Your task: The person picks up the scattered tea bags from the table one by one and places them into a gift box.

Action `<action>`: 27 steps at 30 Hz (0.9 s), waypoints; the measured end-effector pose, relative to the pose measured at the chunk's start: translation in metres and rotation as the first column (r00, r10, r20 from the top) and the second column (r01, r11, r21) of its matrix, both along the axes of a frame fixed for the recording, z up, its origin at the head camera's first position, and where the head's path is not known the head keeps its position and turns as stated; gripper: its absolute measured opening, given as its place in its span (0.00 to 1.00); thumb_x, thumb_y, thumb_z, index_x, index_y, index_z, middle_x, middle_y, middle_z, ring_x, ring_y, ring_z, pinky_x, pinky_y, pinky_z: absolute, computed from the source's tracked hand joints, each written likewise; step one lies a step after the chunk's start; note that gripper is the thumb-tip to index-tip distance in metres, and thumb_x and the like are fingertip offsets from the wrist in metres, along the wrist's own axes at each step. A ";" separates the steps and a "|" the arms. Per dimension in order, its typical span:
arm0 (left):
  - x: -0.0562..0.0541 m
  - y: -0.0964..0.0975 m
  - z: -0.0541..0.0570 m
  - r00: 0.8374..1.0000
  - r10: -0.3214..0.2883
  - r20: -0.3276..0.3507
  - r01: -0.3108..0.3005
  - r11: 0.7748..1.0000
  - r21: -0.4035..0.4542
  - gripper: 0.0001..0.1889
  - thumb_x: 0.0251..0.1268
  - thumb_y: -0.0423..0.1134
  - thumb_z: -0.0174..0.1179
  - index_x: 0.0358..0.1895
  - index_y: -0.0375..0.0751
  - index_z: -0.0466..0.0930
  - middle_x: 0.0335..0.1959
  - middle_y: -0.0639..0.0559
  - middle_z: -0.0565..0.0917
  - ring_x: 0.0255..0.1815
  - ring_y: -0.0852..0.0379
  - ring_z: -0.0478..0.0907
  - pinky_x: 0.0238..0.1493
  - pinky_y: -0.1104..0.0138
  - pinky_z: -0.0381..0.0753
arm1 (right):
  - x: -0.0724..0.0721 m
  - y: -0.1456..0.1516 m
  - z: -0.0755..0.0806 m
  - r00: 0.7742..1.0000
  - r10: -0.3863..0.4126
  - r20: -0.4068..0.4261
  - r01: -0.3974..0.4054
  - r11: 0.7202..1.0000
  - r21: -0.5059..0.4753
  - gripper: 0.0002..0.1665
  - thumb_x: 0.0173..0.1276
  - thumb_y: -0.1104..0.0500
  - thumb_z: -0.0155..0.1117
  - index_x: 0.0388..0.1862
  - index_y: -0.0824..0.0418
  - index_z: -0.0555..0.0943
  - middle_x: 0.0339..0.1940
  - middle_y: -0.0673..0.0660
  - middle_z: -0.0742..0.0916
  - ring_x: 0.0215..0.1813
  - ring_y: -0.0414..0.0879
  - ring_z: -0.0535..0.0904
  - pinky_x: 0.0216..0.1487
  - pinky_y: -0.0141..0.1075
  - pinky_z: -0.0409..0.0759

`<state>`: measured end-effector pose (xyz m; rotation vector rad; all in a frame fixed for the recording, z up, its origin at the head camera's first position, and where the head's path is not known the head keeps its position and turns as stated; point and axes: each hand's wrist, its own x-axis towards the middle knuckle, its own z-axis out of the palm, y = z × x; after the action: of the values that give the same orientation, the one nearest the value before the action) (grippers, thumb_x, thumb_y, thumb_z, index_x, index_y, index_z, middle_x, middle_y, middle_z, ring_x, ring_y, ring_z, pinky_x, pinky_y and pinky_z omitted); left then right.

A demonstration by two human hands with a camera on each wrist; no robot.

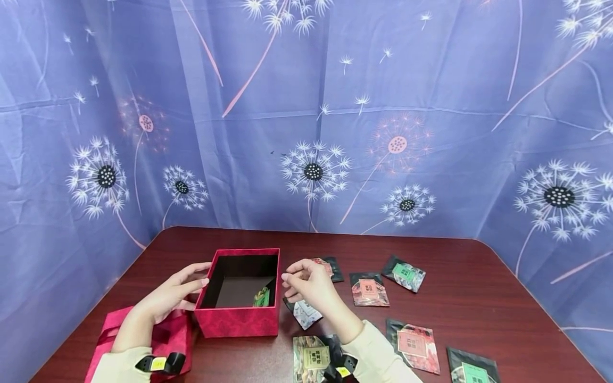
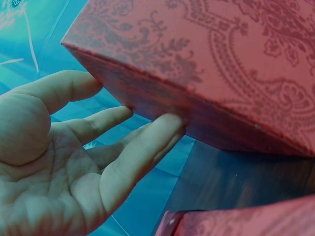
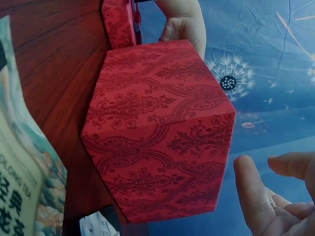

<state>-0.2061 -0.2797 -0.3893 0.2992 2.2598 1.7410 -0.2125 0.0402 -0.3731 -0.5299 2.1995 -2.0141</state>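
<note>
A red patterned box stands on the table with its dark inside facing up. Inside it, against the right wall, leans a green tea packet. My left hand touches the box's left side with extended fingers, seen from below in the left wrist view. Just off the right wall hovers my right hand, thumb and forefinger apart with nothing between them in the right wrist view. Below it lies a white-and-blue packet, partly covered by the hand, and behind it a red-labelled packet.
The red lid lies at the left, under my left forearm. More tea packets are spread to the right: a red one, a green one, a larger pink one and an oolong packet by my right wrist. A blue dandelion curtain hangs behind.
</note>
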 end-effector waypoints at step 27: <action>0.000 -0.002 -0.001 1.000 -0.012 0.007 0.012 1.000 0.004 0.33 0.71 0.41 0.51 0.72 0.30 0.48 0.63 0.23 0.62 0.53 0.47 0.77 0.44 0.52 0.83 | 0.004 0.026 0.002 0.968 0.145 -0.204 -0.058 0.923 0.382 0.11 0.60 0.62 0.67 0.37 0.69 0.80 0.28 0.57 0.85 0.28 0.36 0.76 0.28 0.27 0.76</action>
<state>-0.2064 -0.2813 -0.3900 0.3066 2.2446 1.7384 -0.2084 0.0659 -0.3714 -0.8388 2.5424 -1.4892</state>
